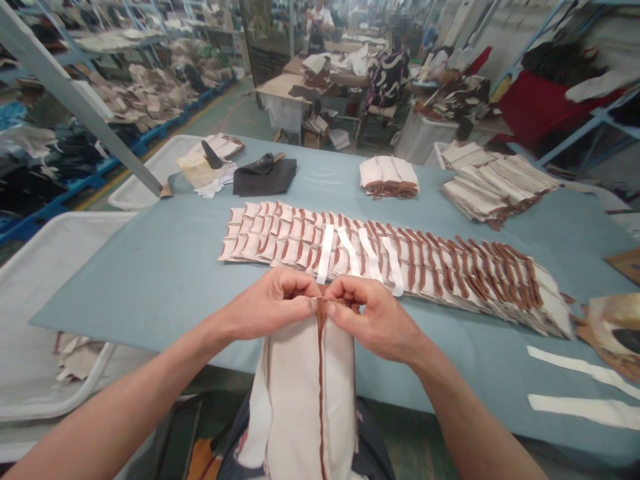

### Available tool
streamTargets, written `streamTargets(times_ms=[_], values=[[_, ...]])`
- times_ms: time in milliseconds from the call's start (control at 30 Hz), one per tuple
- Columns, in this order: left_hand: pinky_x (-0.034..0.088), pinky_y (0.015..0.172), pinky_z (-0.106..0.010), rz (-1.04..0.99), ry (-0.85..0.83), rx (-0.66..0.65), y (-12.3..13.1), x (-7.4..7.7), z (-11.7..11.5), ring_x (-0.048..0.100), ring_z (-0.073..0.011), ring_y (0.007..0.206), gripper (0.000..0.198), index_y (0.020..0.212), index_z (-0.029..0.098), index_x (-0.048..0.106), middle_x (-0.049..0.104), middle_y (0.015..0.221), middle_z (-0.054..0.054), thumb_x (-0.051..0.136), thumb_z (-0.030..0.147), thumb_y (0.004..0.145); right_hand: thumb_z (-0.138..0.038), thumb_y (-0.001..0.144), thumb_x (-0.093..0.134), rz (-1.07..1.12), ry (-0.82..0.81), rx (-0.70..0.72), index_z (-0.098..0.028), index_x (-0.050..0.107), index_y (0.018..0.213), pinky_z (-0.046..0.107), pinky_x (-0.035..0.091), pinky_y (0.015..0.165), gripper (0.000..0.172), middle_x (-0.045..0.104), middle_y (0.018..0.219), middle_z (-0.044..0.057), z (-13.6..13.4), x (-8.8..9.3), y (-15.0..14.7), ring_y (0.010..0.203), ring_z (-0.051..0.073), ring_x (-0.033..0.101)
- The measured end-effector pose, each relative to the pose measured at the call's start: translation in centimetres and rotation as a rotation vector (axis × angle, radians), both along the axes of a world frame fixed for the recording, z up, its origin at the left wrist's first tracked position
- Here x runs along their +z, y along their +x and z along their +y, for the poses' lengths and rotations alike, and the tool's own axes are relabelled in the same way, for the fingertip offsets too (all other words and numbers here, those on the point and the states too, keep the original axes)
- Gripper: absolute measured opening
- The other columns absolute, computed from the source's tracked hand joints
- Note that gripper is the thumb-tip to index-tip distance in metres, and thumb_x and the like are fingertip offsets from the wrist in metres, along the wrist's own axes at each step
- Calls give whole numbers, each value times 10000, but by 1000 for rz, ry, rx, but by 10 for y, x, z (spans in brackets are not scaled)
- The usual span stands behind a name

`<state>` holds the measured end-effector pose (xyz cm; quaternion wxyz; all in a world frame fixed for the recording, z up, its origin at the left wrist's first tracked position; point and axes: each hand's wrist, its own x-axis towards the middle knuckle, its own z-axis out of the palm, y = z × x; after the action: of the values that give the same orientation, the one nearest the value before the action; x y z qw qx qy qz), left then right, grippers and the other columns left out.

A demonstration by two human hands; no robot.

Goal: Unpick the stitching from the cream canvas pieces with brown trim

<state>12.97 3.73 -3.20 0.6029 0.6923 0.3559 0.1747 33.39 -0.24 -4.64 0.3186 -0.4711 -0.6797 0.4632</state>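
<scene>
A sewn leather panel, cream on the side facing me with a brown seam down its middle, hangs over the table's near edge onto my lap. My left hand pinches its top edge just left of the seam. On the other side of the seam, my right hand pinches the same edge, fingertips nearly meeting the left ones. Brown shows where the seam parts between my thumbs. Just beyond my hands lies a long row of overlapping panels, with several white strips laid across it.
On the blue-green table are a panel stack, a larger pile, black folded material and a tape roll. White strips lie at right. White bins stand left. A person sits farther back.
</scene>
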Motion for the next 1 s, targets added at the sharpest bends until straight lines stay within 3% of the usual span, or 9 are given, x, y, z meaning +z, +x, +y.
streamTargets(times_ms=[100,233,500,600,700,833,900,1000], values=[[321,547,-200,-21,-68,-39,-3,-3,4,432,-97,610,265,756,123,629,521,656,31,623,379,827,-260,857,567,-1,25,10,-196,568,745,222,323,548,129,545,659,-40,0,0,0,601,106,442],[338,547,-199,-7,-20,-70,-4,6,4,449,-99,610,228,764,129,619,545,668,26,627,351,818,-249,881,576,-115,130,13,-203,565,741,244,306,560,148,540,638,-45,-4,12,0,575,107,432],[320,551,-207,152,477,-147,-7,32,-5,469,-85,577,142,803,144,671,578,642,42,537,156,850,-163,956,537,-265,297,109,-202,579,839,277,358,633,131,653,795,6,-17,29,2,641,133,528],[307,546,-223,244,559,-200,-8,41,-6,453,-85,554,137,815,162,660,548,625,52,531,127,847,-157,972,503,-360,354,141,-201,562,841,295,379,674,151,687,854,48,-19,30,1,736,170,592],[256,504,-231,237,563,-239,-4,44,-7,357,-77,502,126,686,180,545,412,556,76,548,99,783,-162,958,497,-395,367,163,-196,580,848,301,382,679,141,695,844,59,-17,32,-3,747,182,601],[231,494,-220,64,432,-102,1,33,-9,301,-77,520,227,600,191,402,323,550,77,543,130,767,-134,881,531,-264,209,150,-194,581,769,260,327,582,137,602,703,-17,-11,33,-4,616,124,493],[270,507,-207,-11,276,-85,-2,25,-7,344,-82,550,258,624,185,447,384,581,68,565,221,851,-139,856,548,-178,117,139,-193,579,720,243,307,549,149,540,645,-40,-8,29,-2,589,110,453],[341,548,-204,-19,149,-186,-12,21,-1,442,-103,622,282,773,141,619,529,680,28,589,360,949,-168,858,572,-114,54,134,-183,642,759,225,327,549,122,569,657,-40,-5,22,2,597,104,474]])
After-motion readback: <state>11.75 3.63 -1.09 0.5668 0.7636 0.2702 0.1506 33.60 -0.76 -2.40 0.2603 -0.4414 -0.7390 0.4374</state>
